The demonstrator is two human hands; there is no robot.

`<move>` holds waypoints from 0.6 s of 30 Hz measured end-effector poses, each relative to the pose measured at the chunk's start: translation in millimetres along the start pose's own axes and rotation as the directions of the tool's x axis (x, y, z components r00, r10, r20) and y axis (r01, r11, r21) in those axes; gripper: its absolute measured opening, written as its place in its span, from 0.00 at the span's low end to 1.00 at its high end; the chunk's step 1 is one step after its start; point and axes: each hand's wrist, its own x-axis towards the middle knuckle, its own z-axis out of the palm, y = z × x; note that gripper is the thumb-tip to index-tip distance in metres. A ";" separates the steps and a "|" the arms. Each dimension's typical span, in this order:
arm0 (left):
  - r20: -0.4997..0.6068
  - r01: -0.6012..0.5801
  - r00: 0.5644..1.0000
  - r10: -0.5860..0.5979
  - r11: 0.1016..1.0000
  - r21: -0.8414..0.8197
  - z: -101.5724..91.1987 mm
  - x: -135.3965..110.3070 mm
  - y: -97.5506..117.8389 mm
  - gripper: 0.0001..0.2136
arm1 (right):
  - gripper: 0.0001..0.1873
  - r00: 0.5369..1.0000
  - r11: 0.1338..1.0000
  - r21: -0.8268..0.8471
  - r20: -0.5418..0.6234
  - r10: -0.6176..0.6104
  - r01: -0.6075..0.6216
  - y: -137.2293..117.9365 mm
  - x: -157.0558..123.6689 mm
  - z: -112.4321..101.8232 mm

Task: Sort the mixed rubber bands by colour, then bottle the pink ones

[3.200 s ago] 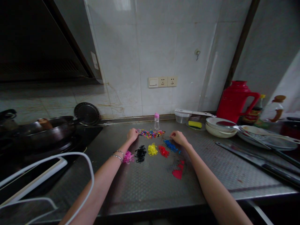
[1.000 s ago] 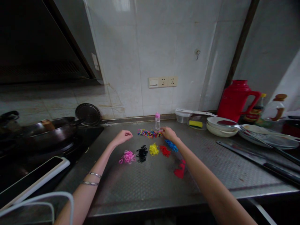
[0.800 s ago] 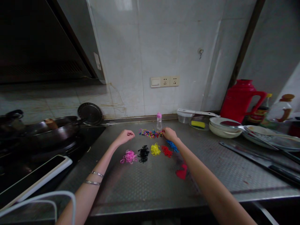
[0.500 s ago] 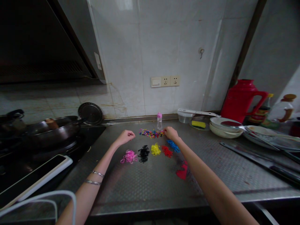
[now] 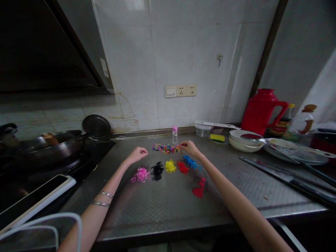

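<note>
Right fingers: the thumb and forefinger of the right hand were drawn close at the right end of the mixed heap of small bands; whether a band lay between them could not be told.
Left fingers: those of the left hand were curled inward, apart from the heap on its left; whether the tips met or pinched anything could not be made out.
Mixed heap: it lay in a long, tangled strip on the counter, in front of the bottle.
Handling: each band would likely have been almost weightless, soft, stretchy and hard to break, clinging to its neighbours more than slipping.
Where to hold: a fingertip pinch on one loose loop at the heap's edge seemed best, lifted gently so that no others came along.
Sorted piles: nearer the person, in a row from left to right, lay the pink pile, black pile, yellow pile, red pile and blue pile, all loose loops.
Counter: metal, finely dimpled, dull in sheen.
Bottle: small, clear, upright, with a pink cap.
Sponge: yellow, block-shaped.
Bowls: white, round, smooth, stacked.
Flask: glossy red, with a looped handle.
</note>
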 end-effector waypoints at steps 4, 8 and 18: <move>0.007 -0.003 1.000 0.003 1.000 0.006 3.1 2.4 -7.1 0.12 | 0.12 0.958 0.989 0.121 0.260 -0.119 0.090 -5.6 -13.3 -5.7; 0.022 0.004 1.000 -0.004 1.000 0.004 4.6 2.4 -8.7 0.13 | 0.12 0.897 0.975 0.205 0.410 -0.167 0.088 -2.3 -19.7 -5.3; 0.015 0.022 1.000 -0.022 1.000 -0.017 7.2 0.6 -10.1 0.13 | 0.18 0.991 0.986 0.099 0.017 0.130 -0.132 45.1 -20.8 -10.8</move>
